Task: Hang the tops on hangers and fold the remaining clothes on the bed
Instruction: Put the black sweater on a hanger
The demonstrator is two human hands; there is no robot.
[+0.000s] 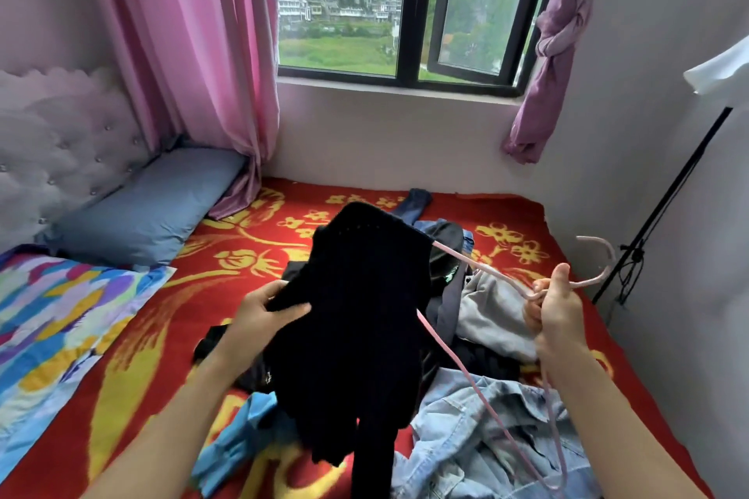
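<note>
The left hand (267,312) pinches the edge of a black knit top (364,316), held up over the middle of the bed (259,239). The right hand (557,316) is curled round the neck of a thin pink hanger (466,258), which has one arm tucked inside the top.

The loose, stretchy knit could probably slide off that slim, smooth arm, or snag on its tip, if the hanger tilts further.

The top is ribbed, limp and heavy. On the near right, a stiffer pale denim jacket (486,429) lies crumpled on the patterned red blanket.

Daylit window (401,8), pink curtains (194,53)
</note>
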